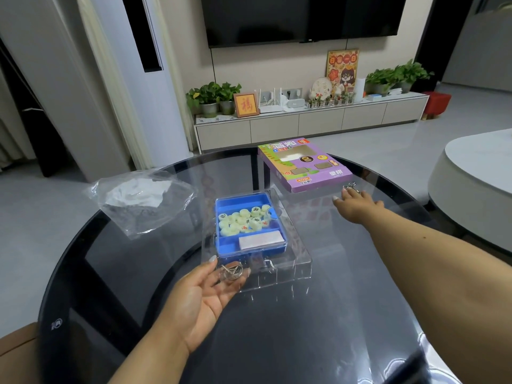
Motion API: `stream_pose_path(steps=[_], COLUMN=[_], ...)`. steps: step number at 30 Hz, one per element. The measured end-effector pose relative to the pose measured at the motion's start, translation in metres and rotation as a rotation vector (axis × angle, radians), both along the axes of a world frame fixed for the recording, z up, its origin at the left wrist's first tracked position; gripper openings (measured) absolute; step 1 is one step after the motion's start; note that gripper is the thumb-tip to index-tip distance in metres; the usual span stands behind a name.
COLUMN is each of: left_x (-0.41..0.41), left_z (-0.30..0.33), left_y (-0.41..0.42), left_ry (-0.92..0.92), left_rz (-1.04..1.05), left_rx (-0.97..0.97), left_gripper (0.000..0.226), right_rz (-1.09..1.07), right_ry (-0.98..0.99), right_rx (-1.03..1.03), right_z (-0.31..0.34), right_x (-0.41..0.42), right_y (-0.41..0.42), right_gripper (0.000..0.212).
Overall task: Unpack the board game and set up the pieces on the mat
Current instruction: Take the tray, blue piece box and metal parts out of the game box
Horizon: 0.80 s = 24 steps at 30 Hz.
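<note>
Xiangqi pieces (243, 218), pale round discs, sit in a blue tray (225, 248) inside a clear plastic case (291, 261) at the middle of our round dark glass table (304, 328). Purple game box (304, 164) lies at the far edge. Our left hand (205, 295), palm up, fingers relaxed, carries a metal ring puzzle (230, 271) beside the case. Our right hand (353, 203) reaches out flat, fingertips at another metal ring puzzle (349, 187) near the box; grasp unclear. Crumpled clear bag (144, 200) far left. Beyond: grey floor, TV (302, 18), low cabinet (304, 126) with potted plants (213, 97).
</note>
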<state>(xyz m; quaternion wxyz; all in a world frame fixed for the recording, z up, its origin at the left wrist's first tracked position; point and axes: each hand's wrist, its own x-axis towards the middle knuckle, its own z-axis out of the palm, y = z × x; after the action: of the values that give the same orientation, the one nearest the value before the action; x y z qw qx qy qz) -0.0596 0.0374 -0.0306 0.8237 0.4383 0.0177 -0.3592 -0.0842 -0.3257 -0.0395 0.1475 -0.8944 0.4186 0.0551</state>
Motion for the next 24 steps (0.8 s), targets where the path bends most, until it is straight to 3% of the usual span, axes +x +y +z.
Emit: stream_pose_path(steps=[4, 8, 10, 12, 15, 18, 21, 24], left_x=[0.001, 0.001, 0.001, 0.002, 0.002, 0.0, -0.001, 0.0], left_z=[-0.001, 0.0, 0.0, -0.002, -0.003, -0.002, -0.003, -0.003], left_y=[-0.001, -0.003, -0.004, -0.003, -0.003, -0.002, -0.001, 0.0], left_ry=[-0.006, 0.006, 0.016, 0.02, -0.001, -0.055, -0.05, -0.029], left_rz=[-0.005, -0.009, -0.007, -0.003, -0.01, -0.013, -0.002, 0.016], left_rx=[0.016, 0.02, 0.018, 0.012, 0.003, 0.051, 0.073, 0.086], left_gripper=[0.031, 0.032, 0.033, 0.036, 0.04, 0.042, 0.047, 0.046], right_rz=[-0.046, -0.16, -0.059, 0.144, 0.551, 0.837, 0.958, 0.928], right_ry=[-0.05, -0.378, -0.645, -0.78, -0.687, -0.457, -0.282, -0.286], right_rx=[0.02, -0.246, -0.269, -0.092, 0.147, 0.088, -0.117, -0.004], right_z=[-0.001, 0.017, 0.035, 0.053, 0.069, 0.059, 0.046, 0.044], right_x=[0.007, 0.005, 0.001, -0.006, -0.025, -0.031, -0.023, -0.019], right_y=[0.004, 0.035, 0.068, 0.113, 0.179, 0.212, 0.227, 0.23], right_gripper=[0.059, 0.04, 0.026, 0.02, 0.022, 0.027, 0.034, 0.026])
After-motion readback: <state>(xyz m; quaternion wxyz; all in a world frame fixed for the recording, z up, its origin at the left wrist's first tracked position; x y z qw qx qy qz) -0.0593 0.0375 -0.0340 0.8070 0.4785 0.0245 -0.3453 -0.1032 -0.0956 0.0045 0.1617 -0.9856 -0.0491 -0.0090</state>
